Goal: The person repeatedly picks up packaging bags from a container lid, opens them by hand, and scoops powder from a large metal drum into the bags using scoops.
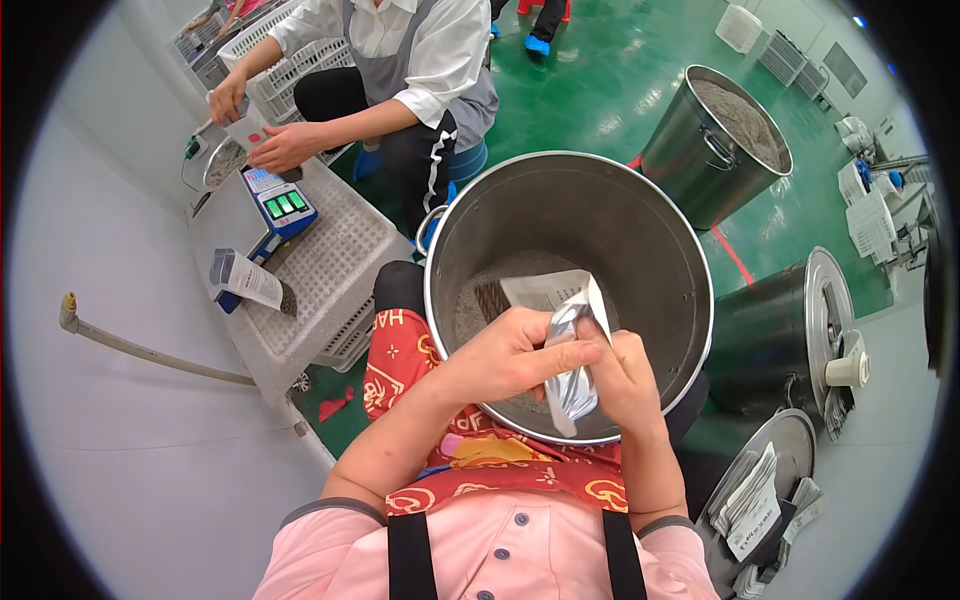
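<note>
Over the near rim of a large steel pot [640, 240], both my hands hold a silvery foil pouch [572, 385]. My left hand [515, 355] is closed on the pouch's left side, thumb across its front. The fingers of my right hand [625, 375] grip its right edge near the top. A printed pale panel of packaging [545, 290] extends beyond my hands over the pot; whether it belongs to the same pouch I cannot tell. Grey granular material [480, 310] lies at the pot's bottom, partly hidden by my hands.
At upper left a co-worker [420, 70] holds a pouch beside a scale [285, 205] on a white crate [340, 240]. A filled steel drum [690, 150] and a lidded drum [770, 320] stand right. Stacked pouches [745, 500] rest on a lid at lower right.
</note>
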`<state>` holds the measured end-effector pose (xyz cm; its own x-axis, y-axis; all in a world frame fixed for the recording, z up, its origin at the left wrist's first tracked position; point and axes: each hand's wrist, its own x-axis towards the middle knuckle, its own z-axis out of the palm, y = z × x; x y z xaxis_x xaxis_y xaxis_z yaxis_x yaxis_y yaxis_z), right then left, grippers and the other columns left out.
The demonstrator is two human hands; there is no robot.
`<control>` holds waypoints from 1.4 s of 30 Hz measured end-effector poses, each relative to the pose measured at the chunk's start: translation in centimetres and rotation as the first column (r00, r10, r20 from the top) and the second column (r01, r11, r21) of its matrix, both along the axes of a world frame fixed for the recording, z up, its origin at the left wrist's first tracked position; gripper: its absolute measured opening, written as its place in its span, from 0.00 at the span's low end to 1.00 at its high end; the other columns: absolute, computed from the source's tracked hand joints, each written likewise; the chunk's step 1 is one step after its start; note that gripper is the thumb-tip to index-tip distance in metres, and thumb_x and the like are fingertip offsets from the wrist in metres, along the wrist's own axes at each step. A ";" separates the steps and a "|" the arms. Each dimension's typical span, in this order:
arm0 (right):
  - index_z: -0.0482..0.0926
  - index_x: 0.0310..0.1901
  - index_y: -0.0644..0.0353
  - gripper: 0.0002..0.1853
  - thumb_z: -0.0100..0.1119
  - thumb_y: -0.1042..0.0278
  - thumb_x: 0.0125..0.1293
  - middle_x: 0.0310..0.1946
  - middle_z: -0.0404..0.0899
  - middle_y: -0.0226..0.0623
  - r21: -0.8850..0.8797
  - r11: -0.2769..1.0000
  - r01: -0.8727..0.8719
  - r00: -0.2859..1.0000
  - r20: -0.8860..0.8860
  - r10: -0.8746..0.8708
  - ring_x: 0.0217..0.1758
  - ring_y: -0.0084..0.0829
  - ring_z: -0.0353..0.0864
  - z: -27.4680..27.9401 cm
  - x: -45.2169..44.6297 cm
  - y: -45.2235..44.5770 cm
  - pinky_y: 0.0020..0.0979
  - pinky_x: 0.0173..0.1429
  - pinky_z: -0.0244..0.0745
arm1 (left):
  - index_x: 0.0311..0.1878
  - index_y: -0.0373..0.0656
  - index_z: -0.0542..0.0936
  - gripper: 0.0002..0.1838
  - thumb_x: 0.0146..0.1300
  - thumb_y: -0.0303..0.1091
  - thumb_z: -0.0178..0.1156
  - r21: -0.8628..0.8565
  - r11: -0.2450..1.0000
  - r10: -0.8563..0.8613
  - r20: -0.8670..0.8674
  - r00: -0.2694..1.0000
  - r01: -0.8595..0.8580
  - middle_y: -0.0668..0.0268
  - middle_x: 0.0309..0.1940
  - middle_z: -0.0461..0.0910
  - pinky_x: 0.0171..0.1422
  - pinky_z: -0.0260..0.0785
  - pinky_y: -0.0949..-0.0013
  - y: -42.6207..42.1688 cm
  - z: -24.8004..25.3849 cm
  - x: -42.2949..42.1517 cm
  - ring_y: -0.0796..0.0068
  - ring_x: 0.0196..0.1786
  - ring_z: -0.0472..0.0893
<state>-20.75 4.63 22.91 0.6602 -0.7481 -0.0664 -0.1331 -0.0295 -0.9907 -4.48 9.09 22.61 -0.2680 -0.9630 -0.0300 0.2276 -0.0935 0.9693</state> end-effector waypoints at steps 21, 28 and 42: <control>0.73 0.24 0.62 0.06 0.53 0.71 0.55 0.21 0.77 0.50 -0.715 0.680 -0.164 0.658 -0.592 -0.465 0.27 0.50 0.79 -9.2 1.2 -5.1 0.46 0.32 0.74 | 0.29 0.34 0.72 0.04 0.47 0.22 0.54 -0.448 0.798 0.588 0.725 0.359 -0.402 0.45 0.23 0.77 0.37 0.69 0.48 -4.1 -9.2 0.4 0.43 0.31 0.78; 0.77 0.41 0.67 0.12 0.50 0.66 0.67 0.36 0.81 0.45 -0.425 0.821 0.382 0.886 -0.086 -0.456 0.38 0.39 0.82 -6.8 2.0 0.4 0.36 0.43 0.75 | 0.28 0.36 0.68 0.07 0.45 0.21 0.55 -0.495 0.741 0.656 0.679 0.330 -0.454 0.47 0.20 0.75 0.34 0.67 0.49 -4.9 -11.3 -0.7 0.43 0.29 0.77; 0.67 0.58 0.62 0.23 0.56 0.67 0.63 0.52 0.74 0.39 0.512 0.838 0.191 0.624 0.595 -0.506 0.53 0.31 0.75 -13.5 -0.7 -5.7 0.31 0.54 0.73 | 0.26 0.41 0.67 0.06 0.47 0.29 0.55 -0.819 0.534 0.701 0.567 0.433 0.209 0.67 0.15 0.69 0.22 0.69 0.71 1.3 -8.0 -9.9 0.73 0.17 0.74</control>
